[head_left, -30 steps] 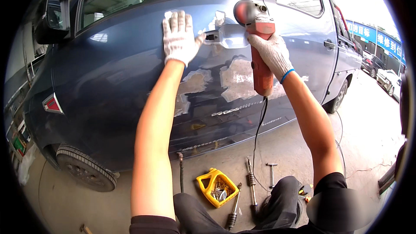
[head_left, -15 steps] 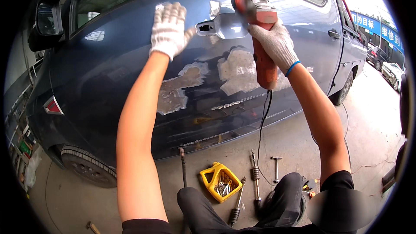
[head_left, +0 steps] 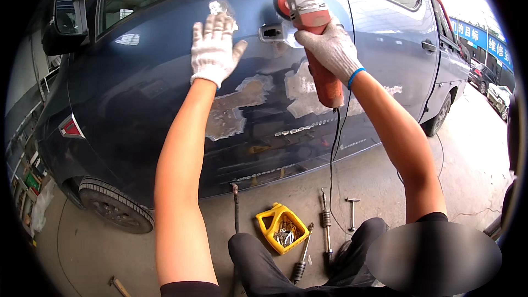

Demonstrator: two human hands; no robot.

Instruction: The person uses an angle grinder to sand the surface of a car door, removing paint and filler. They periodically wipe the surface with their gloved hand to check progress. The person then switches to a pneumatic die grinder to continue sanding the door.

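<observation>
1. The right hand (head_left: 330,49) has its grip clamped round the body of an orange angle grinder (head_left: 311,33), whose head sits against the blue car door (head_left: 165,110) right beside the door handle (head_left: 272,33). To my eye the disc could catch the handle or its recess and kick sideways.
2. The left hand (head_left: 213,48) lies flat and open on the panel, fingers spread, clamped on nothing, near the grinder head. A kick toward it is the worst risk; the knit gloves offer little.
3. The black power cord (head_left: 333,148) hangs down between the arms toward the floor, where it could snag on a knee or on the tools there.
4. A yellow cut-open jug of small parts (head_left: 281,230), a hammer (head_left: 352,212) and long rod tools (head_left: 325,225) lie just by the legs, easy to kick.
5. Hidden: the disc itself is behind the grinder head, so I cannot tell whether it spins or touches. The bare patches (head_left: 236,104) may be filler or metal; unclear.
</observation>
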